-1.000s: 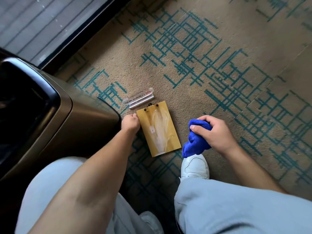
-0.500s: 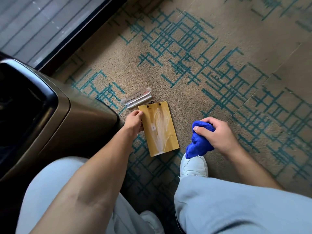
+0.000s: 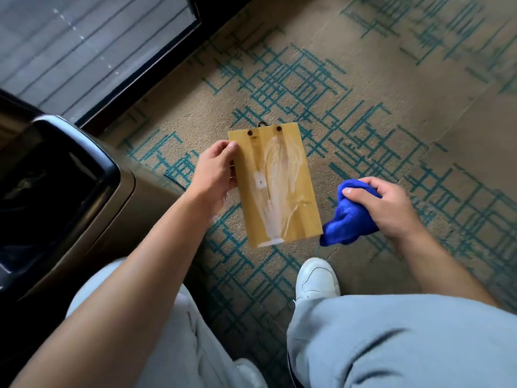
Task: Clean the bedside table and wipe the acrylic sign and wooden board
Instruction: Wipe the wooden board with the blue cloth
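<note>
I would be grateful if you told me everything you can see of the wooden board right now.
The wooden board is a flat, upright rectangle of yellowish wood with two dark round fasteners near its top edge and a small dark hook above them. Whitish streaks run down its middle, with a small white square patch left of them. The left hand grips its left edge, thumb on the face, holding it above the carpet. The blue cloth, bunched in the right hand, sits beside its lower right corner.

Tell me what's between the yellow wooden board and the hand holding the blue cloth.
Only patterned carpet shows between the yellow wooden board and the right hand gripping the blue cloth, seen from the head camera.
</note>
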A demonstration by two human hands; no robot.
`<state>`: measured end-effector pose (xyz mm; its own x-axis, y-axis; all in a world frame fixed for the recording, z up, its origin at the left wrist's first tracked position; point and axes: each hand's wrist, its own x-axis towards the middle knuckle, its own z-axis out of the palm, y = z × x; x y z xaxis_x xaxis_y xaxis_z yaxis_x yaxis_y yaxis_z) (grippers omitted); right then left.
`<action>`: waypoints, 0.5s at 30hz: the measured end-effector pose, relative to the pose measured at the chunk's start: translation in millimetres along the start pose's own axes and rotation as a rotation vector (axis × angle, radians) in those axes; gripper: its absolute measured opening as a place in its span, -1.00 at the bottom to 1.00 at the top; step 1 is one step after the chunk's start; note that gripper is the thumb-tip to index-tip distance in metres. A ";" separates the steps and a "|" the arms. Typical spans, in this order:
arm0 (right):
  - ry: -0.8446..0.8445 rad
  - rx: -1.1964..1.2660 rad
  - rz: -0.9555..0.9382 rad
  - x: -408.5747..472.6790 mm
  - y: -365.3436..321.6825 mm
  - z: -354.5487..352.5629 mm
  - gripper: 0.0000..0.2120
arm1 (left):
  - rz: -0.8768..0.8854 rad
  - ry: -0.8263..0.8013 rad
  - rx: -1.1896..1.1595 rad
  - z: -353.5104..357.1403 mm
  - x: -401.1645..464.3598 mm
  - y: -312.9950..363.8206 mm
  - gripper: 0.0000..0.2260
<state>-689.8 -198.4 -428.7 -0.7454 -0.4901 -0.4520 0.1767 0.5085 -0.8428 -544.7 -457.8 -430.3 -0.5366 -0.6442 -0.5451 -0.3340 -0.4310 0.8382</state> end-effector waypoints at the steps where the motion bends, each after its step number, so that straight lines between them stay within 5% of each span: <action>1: -0.012 0.005 -0.020 0.6 -13.6 -2.2 -0.85 | 0.038 0.008 -0.022 -2.2 -8.2 10.8 -0.80; 6: -0.145 0.053 -0.156 7.4 -107.6 6.2 -0.91 | 0.017 0.064 -0.285 -18.0 -50.3 47.4 -0.78; 11: -0.349 0.149 -0.175 -3.1 -186.1 35.5 -0.90 | -0.147 -0.121 -0.581 -29.5 -78.4 61.9 -0.52; 15: -0.336 0.064 -0.143 -19.7 -211.7 42.5 -0.79 | -0.120 -0.183 -0.767 -28.8 -91.3 62.1 -0.48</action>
<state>-685.2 -326.5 -253.7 -0.5142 -0.7636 -0.3904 0.1337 0.3782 -0.9160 -494.1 -444.0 -329.0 -0.6713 -0.4807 -0.5641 0.1931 -0.8483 0.4931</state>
